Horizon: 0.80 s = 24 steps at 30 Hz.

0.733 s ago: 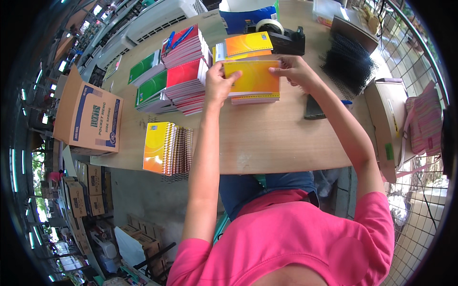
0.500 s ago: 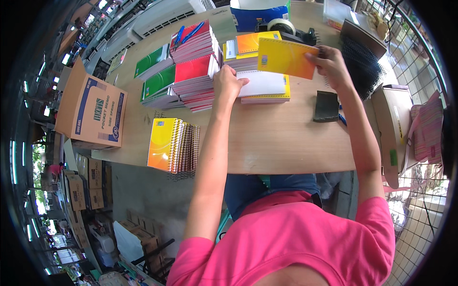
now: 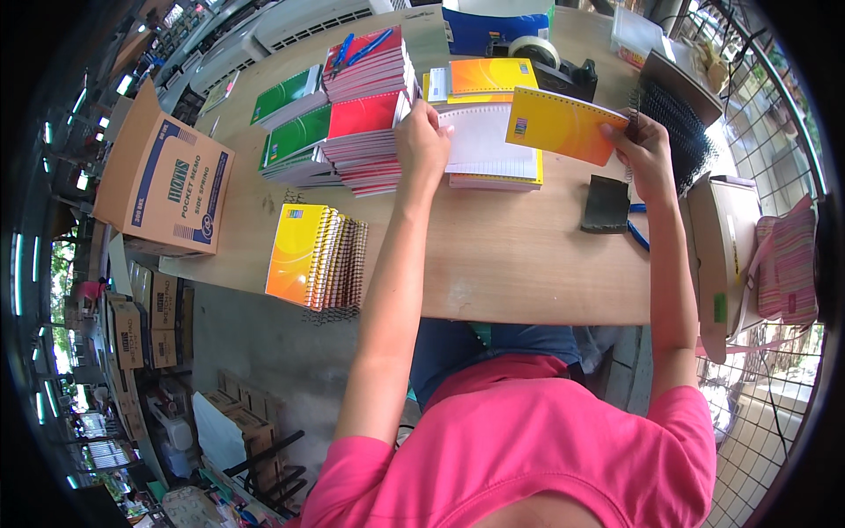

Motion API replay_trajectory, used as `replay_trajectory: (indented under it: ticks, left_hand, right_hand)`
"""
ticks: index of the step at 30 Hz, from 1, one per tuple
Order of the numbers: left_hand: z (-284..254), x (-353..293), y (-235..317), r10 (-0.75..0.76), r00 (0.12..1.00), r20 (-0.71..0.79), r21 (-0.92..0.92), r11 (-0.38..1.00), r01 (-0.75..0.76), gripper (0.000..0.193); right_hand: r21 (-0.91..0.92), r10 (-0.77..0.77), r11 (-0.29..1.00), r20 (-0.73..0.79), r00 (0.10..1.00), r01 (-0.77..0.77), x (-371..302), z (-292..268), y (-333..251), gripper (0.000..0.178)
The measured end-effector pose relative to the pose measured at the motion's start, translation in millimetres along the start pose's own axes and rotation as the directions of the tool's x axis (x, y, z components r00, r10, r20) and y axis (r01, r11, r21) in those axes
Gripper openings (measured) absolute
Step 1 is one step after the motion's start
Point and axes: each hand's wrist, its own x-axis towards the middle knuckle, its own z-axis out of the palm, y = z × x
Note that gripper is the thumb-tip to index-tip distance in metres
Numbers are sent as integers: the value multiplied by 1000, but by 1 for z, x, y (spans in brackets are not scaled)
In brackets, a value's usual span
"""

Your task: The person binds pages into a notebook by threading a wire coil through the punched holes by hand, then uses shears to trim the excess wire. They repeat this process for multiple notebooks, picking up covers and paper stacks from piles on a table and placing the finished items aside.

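My left hand point(image 3: 423, 145) pinches the left edge of a white punched sheet point(image 3: 475, 132), which is lifted at an angle. Under it, ruled paper shows on top of a stack of yellow-edged pads point(image 3: 495, 182). My right hand point(image 3: 645, 151) grips the right end of a yellow-and-orange notebook point(image 3: 563, 126) between thumb and fingers. It is held in the air, overlapping the sheet's right side, with a row of holes along its top edge. Its thickness is hidden. A dark wire coil hangs by my right fingers. Red pads point(image 3: 365, 117) are stacked close to my left hand.
Green pads point(image 3: 296, 132) stand left of the red ones, with blue-handled nippers point(image 3: 370, 48) on top. Finished spiral notebooks point(image 3: 299, 255) lean together at the front left. A cardboard carton point(image 3: 180, 189), a black block point(image 3: 606, 204), black coils point(image 3: 673, 132) and a tape dispenser point(image 3: 563, 75) surround the workspace.
The white sheet has been raised and tilted, exposing ruled paper beneath. My right hand has carried the yellow notebook slightly right and nearer. My head view has shifted a little.
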Motion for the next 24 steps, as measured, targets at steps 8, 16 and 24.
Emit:
replay_trajectory:
  ticks: [8,16,24]
  left_hand:
    - [-7,2,-2,-6,994,106,-205,978,28,37]
    - [-14,-9,3,178,952,-249,-95,974,-207,38]
    - [-29,-70,18,126,992,-10,-821,566,-80,40]
  right_hand:
    - [22,-18,1000,21,1000,18,-7,-3,-4,18]
    - [-8,-10,1000,181,983,11,-7,-6,-7,26]
    - [-2,170,984,319,932,-178,-19,45,-14,35]
